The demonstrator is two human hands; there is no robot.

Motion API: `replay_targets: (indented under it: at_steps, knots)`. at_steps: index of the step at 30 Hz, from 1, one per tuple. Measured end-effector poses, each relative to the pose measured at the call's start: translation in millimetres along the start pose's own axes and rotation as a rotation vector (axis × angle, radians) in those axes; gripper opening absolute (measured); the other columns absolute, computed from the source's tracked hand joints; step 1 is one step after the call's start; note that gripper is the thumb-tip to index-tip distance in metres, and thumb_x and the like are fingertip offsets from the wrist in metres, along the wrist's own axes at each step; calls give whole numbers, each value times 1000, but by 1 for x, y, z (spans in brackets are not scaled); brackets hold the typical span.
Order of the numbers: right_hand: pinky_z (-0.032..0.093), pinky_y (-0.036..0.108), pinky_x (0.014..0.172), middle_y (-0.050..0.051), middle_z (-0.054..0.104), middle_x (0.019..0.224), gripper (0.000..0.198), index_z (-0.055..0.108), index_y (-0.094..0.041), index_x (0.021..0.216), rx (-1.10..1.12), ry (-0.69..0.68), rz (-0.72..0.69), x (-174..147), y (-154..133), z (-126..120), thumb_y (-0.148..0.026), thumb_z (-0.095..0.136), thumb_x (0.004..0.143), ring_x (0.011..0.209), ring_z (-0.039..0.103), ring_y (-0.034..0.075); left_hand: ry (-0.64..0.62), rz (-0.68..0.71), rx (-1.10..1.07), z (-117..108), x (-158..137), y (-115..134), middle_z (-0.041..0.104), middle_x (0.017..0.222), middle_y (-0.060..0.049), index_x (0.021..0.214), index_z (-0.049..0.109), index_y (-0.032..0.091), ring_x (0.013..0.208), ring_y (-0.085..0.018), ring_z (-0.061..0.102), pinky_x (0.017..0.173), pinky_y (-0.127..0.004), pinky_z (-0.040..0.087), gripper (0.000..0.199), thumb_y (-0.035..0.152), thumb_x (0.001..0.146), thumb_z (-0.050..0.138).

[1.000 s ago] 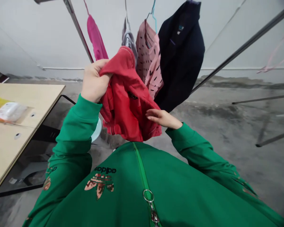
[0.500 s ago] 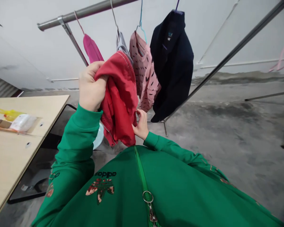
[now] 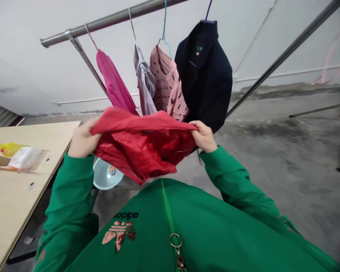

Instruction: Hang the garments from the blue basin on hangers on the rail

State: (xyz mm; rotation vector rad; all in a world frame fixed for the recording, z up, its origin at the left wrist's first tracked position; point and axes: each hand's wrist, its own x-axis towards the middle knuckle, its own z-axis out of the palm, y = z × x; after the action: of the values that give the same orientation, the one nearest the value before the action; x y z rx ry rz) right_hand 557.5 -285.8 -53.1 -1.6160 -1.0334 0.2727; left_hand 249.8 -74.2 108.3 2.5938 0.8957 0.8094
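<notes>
Both hands hold a crumpled red cloth garment [image 3: 143, 145] stretched level at chest height. The left hand [image 3: 81, 140] is closed on its left edge; the right hand [image 3: 204, 135] pinches its right edge. Directly behind hangs a metal rail [image 3: 113, 17] carrying a magenta garment [image 3: 115, 85], a grey top [image 3: 145, 81], a pink dotted top [image 3: 167, 85] and a dark navy jacket [image 3: 208, 71]. A pale blue plastic basin [image 3: 106, 175] sits below, beside a light wooden table [image 3: 14, 196]. Half a second earlier the left hand held the garment bunched and raised, and the right hand touched its lower hem; the hands are now spread apart.
</notes>
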Motion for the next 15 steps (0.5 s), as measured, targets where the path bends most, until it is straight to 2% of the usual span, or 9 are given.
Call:
replay_targets:
  at_steps: [3,4,6,8,11,13,14,15]
  knots:
    - [50,34,80,8,70,87,25,66,-16,91,-106,-360,34,-6,-20,-37,-36,54,82,80,62,20,-353,-256,219,28,-29,-40,70,118,-6,138,51,21,108,-24,66,94,-35,51,61,19,78,58]
    - [50,35,79,8,70,84,26,67,-16,90,-131,-432,30,-8,-27,-43,-37,54,82,78,63,21,-463,-310,317,41,-39,-47,71,114,-8,144,42,22,104,-26,67,90,-36,53,66,21,80,56]
    - [51,35,80,9,71,87,30,68,-14,92,-106,-479,-19,-12,-41,-50,-37,52,84,80,64,22,-604,-316,422,68,-56,-54,72,108,-10,152,26,23,98,-26,69,84,-34,54,74,18,82,50]
    - [52,32,80,9,71,93,32,68,-11,98,5,-521,-103,-15,-57,-52,-36,50,88,85,65,21,-605,-209,459,94,-68,-53,68,115,-13,153,23,21,102,-25,67,87,-34,52,78,11,79,46]
    - [52,25,76,9,72,91,31,69,-9,98,117,-626,-223,-19,-79,-46,-33,50,90,82,67,17,-479,66,398,139,-78,-42,55,132,-19,147,38,17,120,-31,56,100,-44,46,74,7,74,46]
    - [52,23,75,9,72,91,31,69,-8,97,142,-663,-302,-21,-89,-38,-32,50,92,82,67,15,-456,240,186,174,-80,-29,52,136,-19,138,50,15,128,-33,49,107,-50,40,66,8,72,49]
    - [52,22,76,10,72,91,31,69,-8,96,147,-675,-339,-21,-93,-34,-32,50,92,82,67,15,-483,293,27,193,-81,-21,54,134,-18,132,55,16,130,-32,47,109,-51,38,63,10,70,51]
    - [51,21,77,10,71,91,32,69,-8,95,150,-685,-368,-21,-96,-31,-33,49,93,83,67,14,-516,291,-157,212,-81,-12,58,131,-16,125,60,17,129,-31,48,110,-50,37,58,12,68,54]
